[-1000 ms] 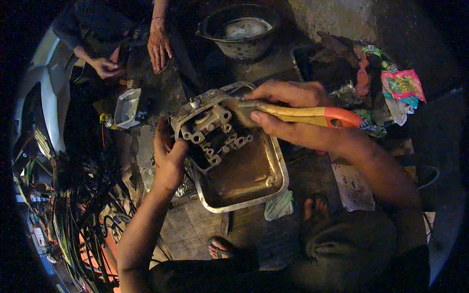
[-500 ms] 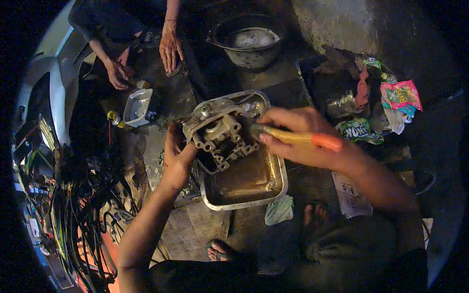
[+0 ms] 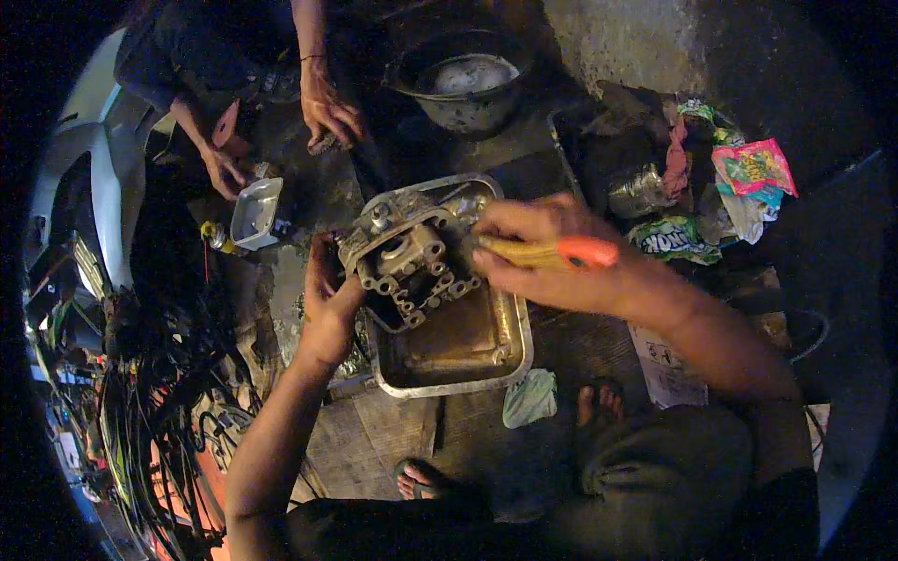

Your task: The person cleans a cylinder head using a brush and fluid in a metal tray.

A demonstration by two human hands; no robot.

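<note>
A grey metal engine cylinder head (image 3: 400,260) is tilted over a metal tray (image 3: 454,391) with brownish liquid in its bottom. My left hand (image 3: 332,309) grips the part by its left side, the thumb in front and the fingers partly hidden behind. In my right hand (image 3: 533,238) is a brush with a yellow handle and an orange end (image 3: 589,253). The handle points right, and the brush's working end is hidden by my fingers and blur, close to the part's right side.
Across from me a co-worker's hand (image 3: 333,114) holds a small dark piece; the other hand (image 3: 224,175) is beside a white container (image 3: 256,215). A dark basin (image 3: 468,114) stands beyond. Right lie wrappers (image 3: 754,168); left, tangled cables (image 3: 126,374). A pale green bag (image 3: 530,397) touches the tray's near side.
My right hand has moved the brush slightly left along the cylinder head's right side. The whole view has shifted a little. The co-worker's flat hand has curled around the small dark piece.
</note>
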